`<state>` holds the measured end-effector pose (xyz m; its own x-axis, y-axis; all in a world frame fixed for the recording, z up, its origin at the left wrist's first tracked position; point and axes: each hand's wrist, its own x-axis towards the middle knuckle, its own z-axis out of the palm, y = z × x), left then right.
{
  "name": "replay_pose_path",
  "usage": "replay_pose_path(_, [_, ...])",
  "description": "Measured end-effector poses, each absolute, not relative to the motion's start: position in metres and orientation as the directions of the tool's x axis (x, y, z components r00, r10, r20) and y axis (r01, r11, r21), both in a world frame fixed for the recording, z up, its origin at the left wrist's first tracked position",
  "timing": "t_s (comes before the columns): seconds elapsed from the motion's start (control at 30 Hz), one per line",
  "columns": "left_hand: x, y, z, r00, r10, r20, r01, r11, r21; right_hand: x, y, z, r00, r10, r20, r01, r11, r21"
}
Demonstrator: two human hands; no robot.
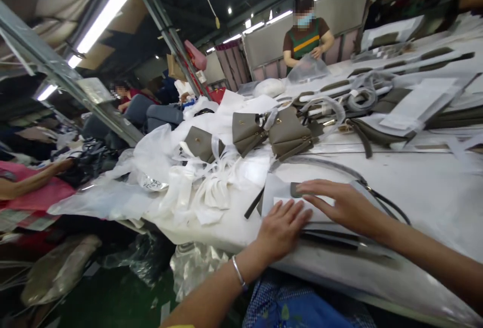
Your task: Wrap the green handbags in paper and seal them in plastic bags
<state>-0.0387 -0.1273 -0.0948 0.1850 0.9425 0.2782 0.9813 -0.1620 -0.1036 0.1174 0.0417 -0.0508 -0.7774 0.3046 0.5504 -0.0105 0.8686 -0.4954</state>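
Note:
At the table's front edge, a bag [269,189] lies flat under a pale wrapping sheet, with a long dark strap [332,163] curving behind it. My left hand [285,227] rests on a white sheet [317,207] over the bag, its fingers bent slightly and apart. Above it, my right hand [343,202] is stretched out with the thumb separate, its fingertips at a small olive-grey patch [295,189]. Whether they touch the patch or hover over it, I cannot tell. Dark strips [332,239] show along the bag's near side, partly hidden by my hands.
Several small olive bags [289,132] stand farther back on the white table [426,197]. White wrapping strips [213,192] are heaped to the left. Wrapped straps and larger bags [392,129] lie at right. Across the table a person [307,41] handles clear plastic; another person's arm [33,179] is at left.

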Motion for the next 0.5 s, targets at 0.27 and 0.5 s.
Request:
replay_pose_path(0.27, [-0.037,-0.133,-0.087,0.150,0.923,0.355,0.988,-0.149,-0.032,-0.122,0.064,-0.046,-0.959,-0.029,0.281,-0.124,0.937,-0.327])
replay_pose_path(0.5, [-0.025,-0.116,-0.155,0.104,0.919,0.379,0.993,-0.117,0.013,-0.200,0.064,-0.074,-0.927,-0.207,0.314,-0.286,0.930,-0.232])
